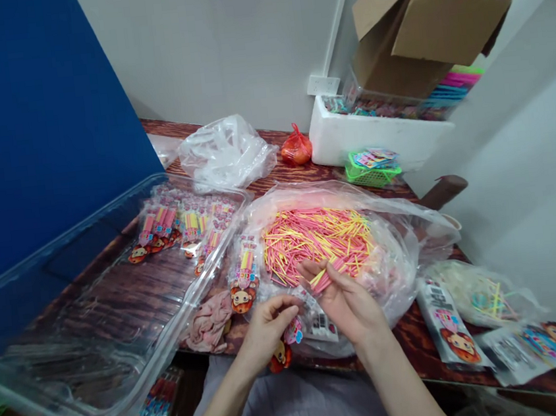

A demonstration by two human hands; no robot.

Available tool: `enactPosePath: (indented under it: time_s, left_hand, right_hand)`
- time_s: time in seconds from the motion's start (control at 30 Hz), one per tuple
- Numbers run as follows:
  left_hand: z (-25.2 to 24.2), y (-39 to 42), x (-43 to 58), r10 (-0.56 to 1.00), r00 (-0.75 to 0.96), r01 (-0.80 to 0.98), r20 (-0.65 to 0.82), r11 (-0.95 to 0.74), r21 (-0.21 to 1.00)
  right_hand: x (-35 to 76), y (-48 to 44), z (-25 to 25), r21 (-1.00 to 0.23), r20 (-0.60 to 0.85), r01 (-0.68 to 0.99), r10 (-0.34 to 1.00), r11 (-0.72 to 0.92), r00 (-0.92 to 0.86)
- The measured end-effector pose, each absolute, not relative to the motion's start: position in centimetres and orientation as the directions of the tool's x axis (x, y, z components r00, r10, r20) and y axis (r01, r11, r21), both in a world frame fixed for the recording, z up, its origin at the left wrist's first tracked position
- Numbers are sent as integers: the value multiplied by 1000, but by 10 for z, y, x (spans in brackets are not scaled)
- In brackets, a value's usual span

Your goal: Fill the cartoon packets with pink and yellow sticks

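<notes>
My left hand (271,331) is closed in a pinch on a clear plastic packet (295,330) printed with a cartoon face, low at the table's front edge. My right hand (342,297), palm turned up, holds a few pink and yellow sticks (321,279) between thumb and fingers. Just behind it lies a large open plastic bag (396,248) with a heap of loose pink and yellow sticks (318,237). A filled packet (244,274) with a cartoon head lies left of the heap. The lower part of the pinched packet is partly hidden by my fingers.
A clear plastic bin (189,310) with several filled packets (160,223) stands at left. Flat packets (452,328) lie at right. Farther back are a crumpled bag (227,150), red net bag (296,146), green basket (373,170), white foam box (374,135) and cardboard box (448,28).
</notes>
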State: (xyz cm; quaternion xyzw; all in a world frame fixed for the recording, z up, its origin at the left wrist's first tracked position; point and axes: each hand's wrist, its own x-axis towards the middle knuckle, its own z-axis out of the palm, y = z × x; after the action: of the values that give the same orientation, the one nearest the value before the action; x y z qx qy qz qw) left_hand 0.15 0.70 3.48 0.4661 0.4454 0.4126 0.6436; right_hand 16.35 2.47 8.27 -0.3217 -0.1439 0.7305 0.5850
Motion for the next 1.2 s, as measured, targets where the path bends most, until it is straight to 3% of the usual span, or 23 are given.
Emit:
enactPosePath:
  time_s: [0.13,0.3,0.43,0.57,0.8,0.9,1.03,1.13,1.2]
  left_hand:
    - [33,7,1,942,263,-97,-206,239,966]
    - [33,6,0,932,296,-91,-211,247,965]
    - [32,4,0,931,283,-117,-231,272,955]
    - [32,2,-1,935,261,-132,-238,279,951]
    - [37,6,-1,962,239,-103,-129,157,982]
    - [39,7,-2,969,226,-116,-96,125,985]
    - [37,8,-4,979,176,-158,-99,128,979]
    - [34,10,-8,983,166,-166,-75,103,981]
    - [35,13,-15,984,163,-148,-75,100,984]
  right_hand:
    - [166,27,85,-485,-365,-820,922,-305,-128]
    - [165,29,89,-451,-378,-841,918,-298,-123]
    - [163,28,87,-519,-359,-796,925,-310,-126]
    - [160,23,82,-657,-320,-716,947,-238,-21]
    - [155,8,91,-936,-197,-291,980,-199,-38]
    - [153,1,95,-964,-156,-217,988,-155,-14]
    - [144,-5,90,-999,24,-40,993,29,118]
    - [134,-8,86,-988,106,120,994,102,30]
    - [131,-6,84,-990,85,113,996,87,-23]
